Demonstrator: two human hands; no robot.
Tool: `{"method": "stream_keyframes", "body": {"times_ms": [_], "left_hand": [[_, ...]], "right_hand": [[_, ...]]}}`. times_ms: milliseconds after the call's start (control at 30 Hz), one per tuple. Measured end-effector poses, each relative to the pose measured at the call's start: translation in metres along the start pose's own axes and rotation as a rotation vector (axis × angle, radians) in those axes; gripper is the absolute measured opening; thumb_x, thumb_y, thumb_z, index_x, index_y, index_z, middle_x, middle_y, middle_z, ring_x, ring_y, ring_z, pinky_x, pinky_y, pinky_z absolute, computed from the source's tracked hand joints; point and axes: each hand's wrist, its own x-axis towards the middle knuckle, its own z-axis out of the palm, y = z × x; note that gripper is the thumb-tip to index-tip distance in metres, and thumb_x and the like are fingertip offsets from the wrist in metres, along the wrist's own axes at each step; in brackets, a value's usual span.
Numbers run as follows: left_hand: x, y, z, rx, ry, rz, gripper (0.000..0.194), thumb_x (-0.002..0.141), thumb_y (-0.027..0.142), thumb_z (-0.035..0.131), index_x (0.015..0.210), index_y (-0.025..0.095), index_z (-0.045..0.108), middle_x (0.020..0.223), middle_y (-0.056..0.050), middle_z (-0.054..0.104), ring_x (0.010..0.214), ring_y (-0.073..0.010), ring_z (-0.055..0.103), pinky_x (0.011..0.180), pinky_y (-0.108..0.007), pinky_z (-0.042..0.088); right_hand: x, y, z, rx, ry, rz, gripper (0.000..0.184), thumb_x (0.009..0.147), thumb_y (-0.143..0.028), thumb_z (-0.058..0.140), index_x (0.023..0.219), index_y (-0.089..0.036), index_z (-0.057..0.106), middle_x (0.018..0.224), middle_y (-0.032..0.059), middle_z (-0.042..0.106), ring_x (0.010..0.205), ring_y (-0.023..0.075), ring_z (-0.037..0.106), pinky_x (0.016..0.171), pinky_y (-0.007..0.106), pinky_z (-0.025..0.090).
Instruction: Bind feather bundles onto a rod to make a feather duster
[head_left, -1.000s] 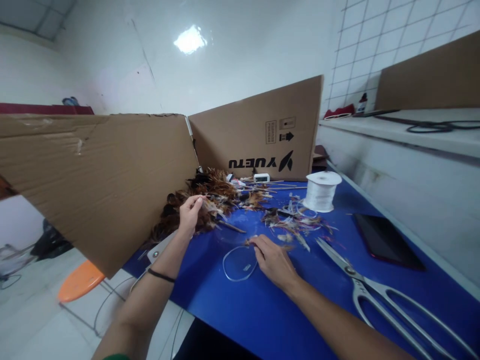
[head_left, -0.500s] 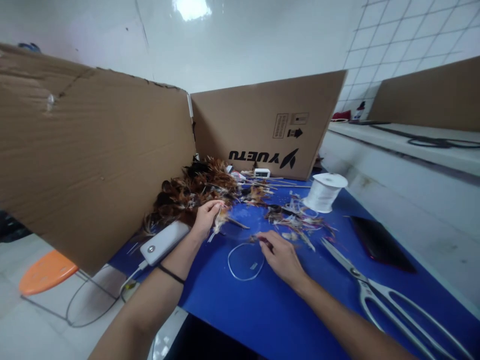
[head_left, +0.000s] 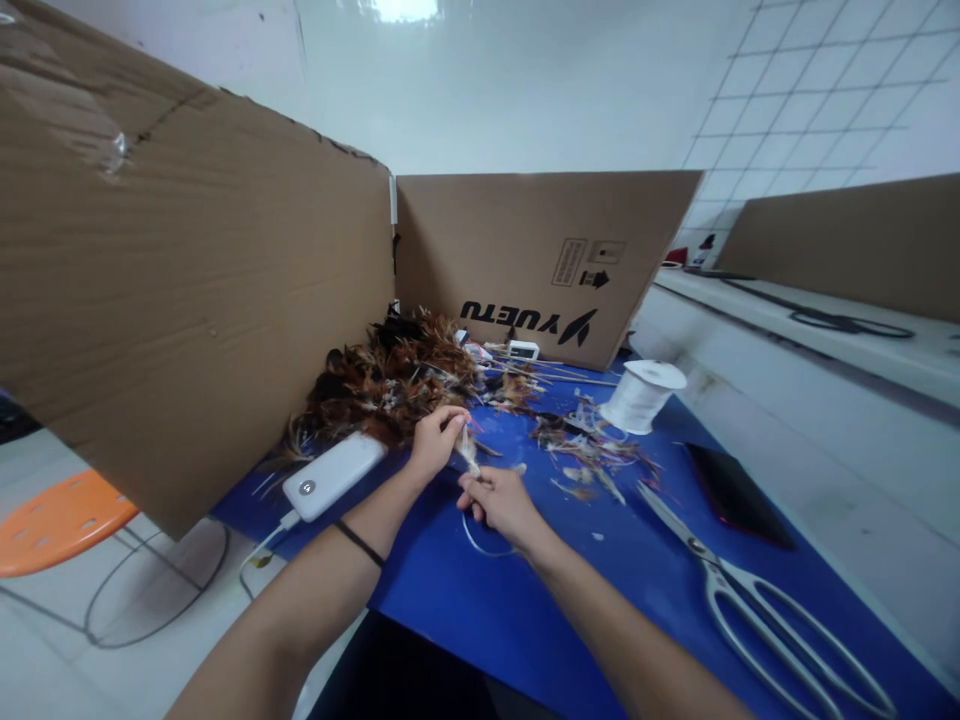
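My left hand (head_left: 439, 442) pinches a small pale feather bundle (head_left: 469, 452) near its pinkish upper end, above the blue tabletop. My right hand (head_left: 499, 505) has closed its fingers at the lower end of the same bundle, just below and right of the left hand. What lies inside each pinch is partly hidden by the fingers. A thin white cord (head_left: 484, 548) curves on the table under my right hand. Behind my left hand spreads a large pile of brown and black feathers (head_left: 397, 375).
Feather scraps (head_left: 589, 445) lie right of my hands, below a white spool (head_left: 643, 400). Large scissors (head_left: 705, 555) and a dark phone (head_left: 739, 492) are at the right. A white power bank (head_left: 334, 476) sits left. Cardboard panels (head_left: 525, 230) wall the back and left.
My right hand has moved left and up to the bundle in my left hand. The left hand has shifted slightly right. The view has turned a little.
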Motion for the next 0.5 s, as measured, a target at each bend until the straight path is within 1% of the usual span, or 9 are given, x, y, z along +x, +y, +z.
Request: {"method": "stream_keyframes", "body": {"times_ms": [67,133,167,233,300,333,400,467,500], "left_hand": [[0.002,-0.002,-0.001,-0.013,0.029,-0.007,0.02,0.079,0.026,0.051,0.087,0.016,0.067,0.086,-0.005,0.069,0.082,-0.0157,0.062,0.08,-0.027,0.046],[0.004,-0.005,-0.002,-0.045,0.053,-0.034,0.019,0.078,0.026,0.053,0.087,0.016,0.066,0.085,-0.005,0.068,0.08,-0.0152,0.062,0.077,-0.027,0.047],[0.004,-0.006,-0.002,-0.069,0.057,-0.06,0.019,0.078,0.026,0.053,0.087,0.016,0.066,0.083,-0.004,0.068,0.076,-0.0144,0.062,0.073,-0.026,0.048],[0.005,-0.008,-0.003,-0.126,0.047,-0.137,0.019,0.078,0.027,0.053,0.088,0.015,0.064,0.075,-0.003,0.067,0.061,-0.0119,0.06,0.058,-0.023,0.048],[0.005,-0.009,-0.003,-0.172,0.028,-0.21,0.021,0.078,0.028,0.053,0.09,0.014,0.063,0.068,-0.002,0.064,0.048,-0.0092,0.054,0.044,-0.02,0.042],[0.005,-0.009,-0.003,-0.19,0.018,-0.227,0.022,0.077,0.029,0.053,0.091,0.014,0.062,0.067,-0.001,0.063,0.045,-0.0083,0.051,0.04,-0.019,0.039],[0.005,-0.007,-0.003,-0.228,-0.011,-0.223,0.025,0.077,0.029,0.054,0.094,0.013,0.061,0.069,-0.002,0.063,0.046,-0.0076,0.05,0.038,-0.017,0.036],[0.004,-0.003,-0.003,-0.271,-0.062,-0.214,0.029,0.075,0.028,0.055,0.099,0.012,0.059,0.073,-0.004,0.064,0.049,-0.0078,0.05,0.039,-0.017,0.037],[0.003,-0.001,-0.002,-0.288,-0.092,-0.215,0.031,0.075,0.028,0.056,0.101,0.012,0.058,0.074,-0.004,0.064,0.05,-0.0081,0.051,0.04,-0.018,0.038]], "right_hand": [[-0.001,0.003,-0.006,0.084,-0.037,0.045,0.024,0.074,-0.035,0.05,0.075,-0.013,0.058,0.058,0.0035,0.064,0.035,0.0056,0.042,0.033,0.017,0.024],[-0.004,0.002,-0.014,0.153,-0.063,0.083,0.028,0.073,-0.038,0.052,0.082,-0.012,0.058,0.061,0.0039,0.064,0.037,0.006,0.043,0.033,0.016,0.021],[-0.006,0.001,-0.018,0.175,-0.066,0.092,0.031,0.072,-0.039,0.053,0.085,-0.012,0.058,0.062,0.004,0.065,0.038,0.0062,0.044,0.033,0.016,0.021],[-0.007,0.001,-0.026,0.193,-0.063,0.096,0.034,0.071,-0.041,0.054,0.089,-0.012,0.057,0.063,0.0041,0.064,0.039,0.0067,0.045,0.034,0.016,0.021],[-0.005,0.003,-0.033,0.164,-0.042,0.081,0.035,0.073,-0.042,0.052,0.092,-0.013,0.057,0.062,0.0035,0.064,0.039,0.0073,0.045,0.035,0.017,0.022],[-0.004,0.006,-0.037,0.12,-0.027,0.056,0.035,0.074,-0.041,0.05,0.093,-0.013,0.058,0.062,0.0029,0.063,0.039,0.0076,0.044,0.035,0.018,0.024],[0.0,0.01,-0.044,-0.042,-0.002,-0.038,0.031,0.077,-0.037,0.047,0.093,-0.014,0.06,0.061,0.0017,0.063,0.04,0.0087,0.045,0.04,0.021,0.031],[0.002,0.014,-0.05,-0.263,0.05,-0.166,0.025,0.076,-0.032,0.048,0.088,-0.016,0.063,0.063,0.0013,0.063,0.047,0.0113,0.049,0.049,0.025,0.039],[0.003,0.014,-0.052,-0.361,0.101,-0.229,0.022,0.074,-0.029,0.05,0.087,-0.017,0.064,0.066,0.0016,0.063,0.053,0.013,0.052,0.054,0.026,0.041]]}}
